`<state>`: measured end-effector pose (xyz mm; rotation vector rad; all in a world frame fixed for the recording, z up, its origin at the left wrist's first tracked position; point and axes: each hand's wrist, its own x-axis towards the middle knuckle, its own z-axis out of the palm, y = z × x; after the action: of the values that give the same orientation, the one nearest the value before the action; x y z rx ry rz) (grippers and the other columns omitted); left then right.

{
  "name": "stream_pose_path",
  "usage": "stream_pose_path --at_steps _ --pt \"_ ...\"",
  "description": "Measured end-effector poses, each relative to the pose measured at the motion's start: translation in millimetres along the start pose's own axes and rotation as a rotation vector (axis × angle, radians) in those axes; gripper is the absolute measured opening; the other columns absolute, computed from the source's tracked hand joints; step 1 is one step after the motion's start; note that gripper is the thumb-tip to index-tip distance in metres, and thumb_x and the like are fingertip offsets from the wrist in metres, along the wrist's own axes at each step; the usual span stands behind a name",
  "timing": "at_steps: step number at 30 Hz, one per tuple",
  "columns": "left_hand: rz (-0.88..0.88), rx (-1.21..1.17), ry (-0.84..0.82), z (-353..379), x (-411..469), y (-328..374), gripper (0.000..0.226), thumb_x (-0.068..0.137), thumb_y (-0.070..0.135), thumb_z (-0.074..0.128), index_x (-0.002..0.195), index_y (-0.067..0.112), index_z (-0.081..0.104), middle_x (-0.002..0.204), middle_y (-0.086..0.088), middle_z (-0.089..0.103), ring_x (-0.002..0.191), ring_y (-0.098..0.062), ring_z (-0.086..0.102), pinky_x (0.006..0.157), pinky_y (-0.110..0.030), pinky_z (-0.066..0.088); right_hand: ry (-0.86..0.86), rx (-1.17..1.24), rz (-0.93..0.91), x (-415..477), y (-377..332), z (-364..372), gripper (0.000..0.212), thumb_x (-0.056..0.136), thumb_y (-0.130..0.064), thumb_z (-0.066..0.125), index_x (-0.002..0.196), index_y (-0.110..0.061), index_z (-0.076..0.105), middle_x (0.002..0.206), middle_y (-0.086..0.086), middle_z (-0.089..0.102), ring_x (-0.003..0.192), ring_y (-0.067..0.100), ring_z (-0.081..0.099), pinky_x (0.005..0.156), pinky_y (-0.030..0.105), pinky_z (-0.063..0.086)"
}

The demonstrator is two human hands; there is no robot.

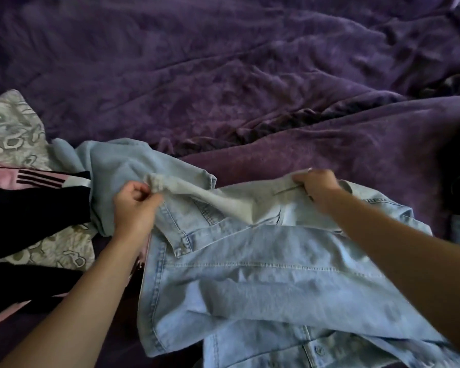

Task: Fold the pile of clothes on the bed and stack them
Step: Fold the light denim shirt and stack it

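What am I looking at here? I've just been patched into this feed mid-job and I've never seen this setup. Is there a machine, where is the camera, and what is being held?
There is no machine. A person is doing the job with bare hands. The single picture comes from a wide-angle camera worn on the person's head, looking forward and down, so the two arms reach in from the bottom edge.

The surface is a bed covered with a rumpled purple blanket. A pale blue denim jacket lies spread in front of the person. The left hand pinches its far edge at one end, and the right hand grips the same edge at the other end.

More clothes wait on the left: a patterned grey cloth, a pink striped garment and a black garment.
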<state>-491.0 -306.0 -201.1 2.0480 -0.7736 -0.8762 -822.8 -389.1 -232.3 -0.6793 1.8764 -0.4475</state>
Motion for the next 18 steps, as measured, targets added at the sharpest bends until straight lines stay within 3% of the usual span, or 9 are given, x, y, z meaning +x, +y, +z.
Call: stream_pose_path --at_steps 3,5,7,8,11,13,15,17,18 --pt "0.045 -0.043 0.091 -2.8 37.4 20.3 0.033 0.076 0.000 0.069 0.082 0.025 0.049 0.072 0.006 0.061 0.055 0.002 0.056 0.057 -0.016 0.045 0.062 0.103 -0.030 24.7 -53.4 -12.2 0.017 0.082 -0.022 0.073 0.075 -0.010 0.063 0.056 -0.001 0.059 0.047 0.012 0.052 0.043 0.020 0.042" --pt "0.040 -0.007 0.074 4.1 60.7 29.4 0.037 0.078 0.003 0.070 0.104 0.022 0.051 0.077 0.006 0.063 0.059 0.004 0.059 0.058 -0.012 0.048 0.035 0.092 -0.135 41.7 -73.9 -13.3 0.025 0.081 -0.026 0.074 0.097 -0.007 0.067 0.073 0.004 0.067 0.064 0.017 0.063 0.059 0.028 0.053" --pt "0.016 0.111 0.082 13.2 70.8 29.2 0.045 0.078 0.007 0.070 0.119 0.012 0.053 0.087 0.000 0.065 0.075 -0.011 0.064 0.067 -0.020 0.052 0.160 -0.301 -0.302 48.9 -77.2 -16.2 0.043 0.081 -0.031 0.070 0.119 -0.014 0.062 0.105 0.011 0.069 0.098 0.029 0.065 0.086 0.038 0.052" --pt "-0.005 0.206 0.098 18.0 69.1 23.7 0.041 0.078 0.009 0.070 0.117 0.009 0.056 0.090 -0.004 0.065 0.082 -0.020 0.064 0.074 -0.027 0.053 0.259 -0.502 -0.398 44.5 -72.5 -19.0 0.043 0.081 -0.032 0.066 0.122 -0.018 0.060 0.113 0.010 0.067 0.107 0.031 0.061 0.090 0.039 0.049" --pt "-0.112 0.394 -0.052 39.6 37.6 -9.8 0.020 0.078 0.025 0.068 0.087 0.008 0.069 0.086 -0.012 0.071 0.084 -0.032 0.068 0.081 -0.043 0.056 0.313 -0.631 -0.727 16.0 -33.0 -29.8 0.022 0.082 -0.020 0.061 0.103 -0.018 0.067 0.102 0.008 0.067 0.094 0.032 0.062 0.076 0.033 0.045" --pt "-0.232 0.412 -0.221 57.6 8.2 -35.7 0.035 0.077 0.039 0.072 0.090 0.007 0.068 0.088 -0.013 0.071 0.086 -0.033 0.068 0.080 -0.044 0.056 0.271 -0.702 -0.836 -0.6 12.5 -38.4 0.012 0.082 -0.014 0.060 0.090 -0.013 0.068 0.091 0.009 0.064 0.080 0.033 0.062 0.064 0.031 0.045" --pt "-0.265 0.415 -0.203 74.4 -11.3 -57.9 0.052 0.072 0.042 0.078 0.105 0.006 0.062 0.100 -0.007 0.067 0.096 -0.029 0.064 0.083 -0.036 0.052 0.233 -0.953 -0.869 -6.6 61.4 -54.4 0.023 0.079 -0.014 0.062 0.101 -0.008 0.067 0.098 0.015 0.062 0.089 0.037 0.061 0.072 0.043 0.050" --pt "-0.280 0.310 -0.132 89.5 -18.0 -68.9 0.051 0.068 0.033 0.082 0.106 0.006 0.061 0.101 -0.006 0.067 0.094 -0.026 0.065 0.081 -0.036 0.051 0.249 -1.234 -0.750 -1.0 96.0 -79.4 0.054 0.070 -0.015 0.072 0.122 -0.009 0.061 0.122 0.020 0.055 0.114 0.043 0.051 0.097 0.052 0.038" --pt "-0.299 0.247 -0.108 97.0 -18.0 -70.7 0.044 0.069 0.027 0.082 0.102 0.006 0.064 0.097 -0.008 0.069 0.090 -0.026 0.066 0.079 -0.037 0.052 0.288 -1.292 -0.697 5.5 103.2 -92.4 0.062 0.067 -0.016 0.074 0.126 -0.010 0.059 0.127 0.021 0.052 0.119 0.043 0.047 0.102 0.052 0.030"
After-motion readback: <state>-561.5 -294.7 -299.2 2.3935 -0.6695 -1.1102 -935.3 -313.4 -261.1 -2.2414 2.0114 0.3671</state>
